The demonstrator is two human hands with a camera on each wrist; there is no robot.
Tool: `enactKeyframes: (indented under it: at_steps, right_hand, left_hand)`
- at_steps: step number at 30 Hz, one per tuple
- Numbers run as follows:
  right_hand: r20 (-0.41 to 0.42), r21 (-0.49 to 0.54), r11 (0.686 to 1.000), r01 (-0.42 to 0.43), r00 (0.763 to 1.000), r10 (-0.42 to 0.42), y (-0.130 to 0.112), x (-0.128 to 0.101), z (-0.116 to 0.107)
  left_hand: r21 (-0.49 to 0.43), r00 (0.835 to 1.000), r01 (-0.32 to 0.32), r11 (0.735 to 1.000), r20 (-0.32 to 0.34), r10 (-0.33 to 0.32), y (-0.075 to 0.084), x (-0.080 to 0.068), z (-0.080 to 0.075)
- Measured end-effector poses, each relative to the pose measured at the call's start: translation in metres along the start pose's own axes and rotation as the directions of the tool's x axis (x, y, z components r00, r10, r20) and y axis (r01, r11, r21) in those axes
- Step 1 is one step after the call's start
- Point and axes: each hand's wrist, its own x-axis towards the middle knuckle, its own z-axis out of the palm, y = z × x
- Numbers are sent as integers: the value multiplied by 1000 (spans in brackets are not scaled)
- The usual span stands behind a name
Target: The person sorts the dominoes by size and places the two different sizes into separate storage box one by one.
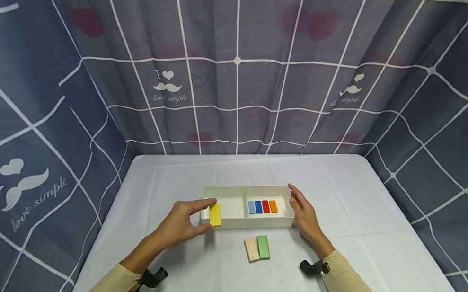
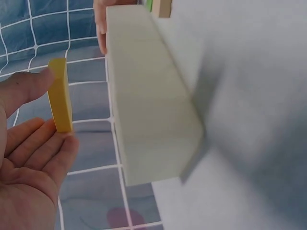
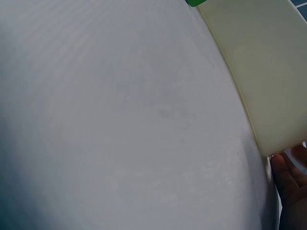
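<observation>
My left hand [image 1: 181, 221] pinches a yellow block [image 1: 216, 214] between thumb and fingers, above the left end of a white two-compartment box [image 1: 230, 223]. The left wrist view shows the yellow block [image 2: 60, 96] held upright, apart from the box wall [image 2: 148, 96]. My right hand [image 1: 306, 219] rests against the box's right end with its fingers fairly straight; only part of that hand [image 3: 291, 179] shows in the right wrist view. Inside the right compartment stand a light blue block [image 1: 251, 208], a dark blue block [image 1: 258, 207], a red block [image 1: 266, 207] and an orange block [image 1: 273, 207], in a row.
In front of the box, a beige block [image 1: 251, 249] and a green block [image 1: 263, 247] lie side by side on the white tablecloth [image 1: 364, 212]. Dark checked curtains [image 1: 206, 86] stand behind the table and on both sides.
</observation>
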Motion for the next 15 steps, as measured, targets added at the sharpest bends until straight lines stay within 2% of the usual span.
enactKeyframes:
  at_steps: [7, 15]
  right_hand:
    - [2, 20, 1000, -17, 1000, 17, 1, 0, 0]
    - [5, 10, 1000, -14, 1000, 14, 0, 1, 1]
  left_hand:
    - [63, 1000, -17, 998, -15, 18, 1, 19, -4]
    - [92, 1000, -12, 996, 15, 11, 1, 38, -1]
